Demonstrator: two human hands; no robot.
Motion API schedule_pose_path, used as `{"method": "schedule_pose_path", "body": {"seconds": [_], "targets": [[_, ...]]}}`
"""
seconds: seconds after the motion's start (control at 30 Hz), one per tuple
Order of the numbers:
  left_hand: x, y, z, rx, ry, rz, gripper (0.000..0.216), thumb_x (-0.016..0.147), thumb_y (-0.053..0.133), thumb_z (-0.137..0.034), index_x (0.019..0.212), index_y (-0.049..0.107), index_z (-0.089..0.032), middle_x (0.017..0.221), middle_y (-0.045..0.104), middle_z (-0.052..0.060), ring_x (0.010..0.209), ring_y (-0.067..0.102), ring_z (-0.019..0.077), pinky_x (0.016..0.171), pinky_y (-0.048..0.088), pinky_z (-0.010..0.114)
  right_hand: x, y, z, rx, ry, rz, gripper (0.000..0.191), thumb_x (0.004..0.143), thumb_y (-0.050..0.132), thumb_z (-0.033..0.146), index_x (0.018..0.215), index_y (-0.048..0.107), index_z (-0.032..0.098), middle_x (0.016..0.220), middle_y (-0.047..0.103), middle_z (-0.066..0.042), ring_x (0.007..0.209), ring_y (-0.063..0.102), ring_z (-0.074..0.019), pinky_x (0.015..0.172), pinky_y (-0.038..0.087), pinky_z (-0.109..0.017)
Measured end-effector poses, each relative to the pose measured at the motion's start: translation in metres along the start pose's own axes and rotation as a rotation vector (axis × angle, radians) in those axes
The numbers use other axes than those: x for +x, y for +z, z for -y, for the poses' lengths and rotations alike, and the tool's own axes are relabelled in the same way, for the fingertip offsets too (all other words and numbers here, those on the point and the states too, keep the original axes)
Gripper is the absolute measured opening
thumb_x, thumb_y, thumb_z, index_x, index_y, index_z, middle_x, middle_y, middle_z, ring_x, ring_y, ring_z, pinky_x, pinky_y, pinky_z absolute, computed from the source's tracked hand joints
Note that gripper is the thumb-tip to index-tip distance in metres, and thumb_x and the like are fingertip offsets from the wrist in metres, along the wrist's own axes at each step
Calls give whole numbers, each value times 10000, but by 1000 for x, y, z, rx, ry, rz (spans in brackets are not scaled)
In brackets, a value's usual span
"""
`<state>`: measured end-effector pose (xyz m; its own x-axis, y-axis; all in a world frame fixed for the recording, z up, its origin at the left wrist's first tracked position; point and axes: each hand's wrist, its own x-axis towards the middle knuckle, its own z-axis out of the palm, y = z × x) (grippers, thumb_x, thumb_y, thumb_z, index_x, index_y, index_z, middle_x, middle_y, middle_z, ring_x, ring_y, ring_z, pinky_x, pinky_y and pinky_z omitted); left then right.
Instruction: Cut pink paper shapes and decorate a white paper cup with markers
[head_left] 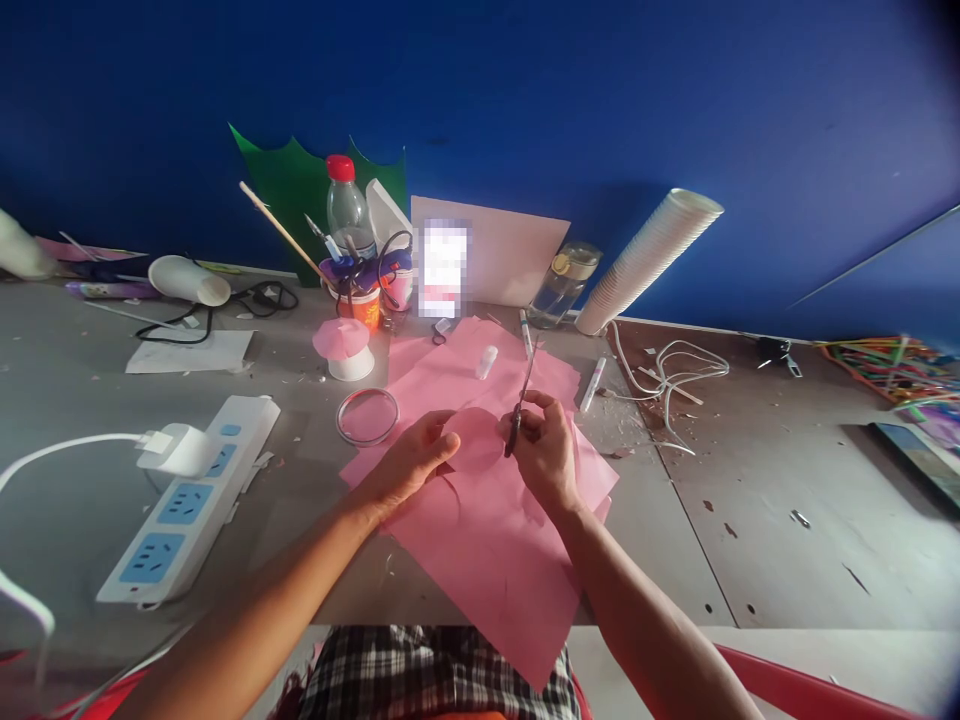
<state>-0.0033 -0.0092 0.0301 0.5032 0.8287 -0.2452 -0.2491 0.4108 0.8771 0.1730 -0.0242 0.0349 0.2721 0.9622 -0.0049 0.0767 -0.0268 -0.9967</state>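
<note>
My right hand (546, 445) is closed around the handles of a pair of scissors (520, 400), whose blades point up and away from me. My left hand (411, 462) pinches the edge of a rounded piece of pink paper (474, 440) held between both hands. Under them lie several large pink paper sheets (480, 545) that hang over the table's near edge. A small white glue stick (486, 362) rests on the pink sheets further back.
A white power strip (187, 500) with a plugged charger lies at the left. A clear round lid (367, 416), a pink-topped paper cup (346, 350), a pen pot (361, 290), a water bottle (348, 210), a stack of paper cups (649, 258) and white cables (675, 375) stand behind.
</note>
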Motion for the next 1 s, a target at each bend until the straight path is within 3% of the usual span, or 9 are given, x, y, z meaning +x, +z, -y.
{"method": "schedule_pose_path", "body": {"seconds": [0.07, 0.17, 0.3, 0.43, 0.57, 0.73, 1.0], "targets": [[-1, 7, 1, -89, -33, 31, 458, 755, 694, -397, 1137, 574, -175, 1013, 645, 95, 864, 626, 184, 757, 514, 317, -1, 4, -2, 13, -13, -51, 367, 709, 632, 234, 1012, 425, 225, 632, 589, 56, 537, 507, -104, 521, 415, -244], [0, 14, 6, -148, -61, -48, 433, 708, 745, -330, 1083, 607, -165, 982, 674, 91, 824, 648, 195, 750, 536, 356, -4, 11, -9, 49, -20, -49, 395, 707, 643, 232, 1033, 419, 230, 646, 576, 58, 546, 501, -106, 525, 424, -246], [3, 12, 9, -143, -64, -175, 308, 677, 757, -306, 897, 639, -125, 751, 672, 43, 618, 640, 162, 646, 545, 340, -7, 14, -15, 31, -65, 27, 380, 723, 638, 218, 1054, 451, 234, 673, 558, 55, 566, 488, -104, 534, 422, -239], [7, 5, 8, -78, 33, -284, 253, 680, 737, -338, 755, 616, -129, 607, 610, -8, 518, 610, 140, 601, 541, 325, -8, 5, -13, 9, -86, 115, 337, 756, 609, 246, 1083, 530, 218, 730, 554, 23, 607, 483, -107, 527, 393, -232], [8, 0, 4, -3, 76, -389, 259, 679, 723, -354, 739, 604, -132, 609, 614, 2, 531, 623, 148, 596, 550, 323, -11, -3, -13, -127, -81, 198, 341, 755, 612, 287, 1083, 577, 201, 695, 540, 20, 573, 461, -111, 518, 366, -245], [9, 0, 1, -57, 59, -419, 305, 644, 743, -357, 806, 592, -148, 644, 635, 1, 523, 630, 156, 540, 540, 310, -16, 1, -12, -357, -182, 322, 361, 741, 612, 294, 1081, 581, 176, 668, 549, 18, 518, 419, -97, 502, 355, -239], [8, 2, 0, -120, 49, -440, 250, 639, 738, -311, 750, 588, -145, 577, 619, -5, 518, 626, 162, 527, 531, 302, -20, 6, -11, -540, -282, 347, 309, 742, 599, 278, 1037, 592, 188, 663, 578, 7, 529, 455, -107, 512, 366, -229]]}}
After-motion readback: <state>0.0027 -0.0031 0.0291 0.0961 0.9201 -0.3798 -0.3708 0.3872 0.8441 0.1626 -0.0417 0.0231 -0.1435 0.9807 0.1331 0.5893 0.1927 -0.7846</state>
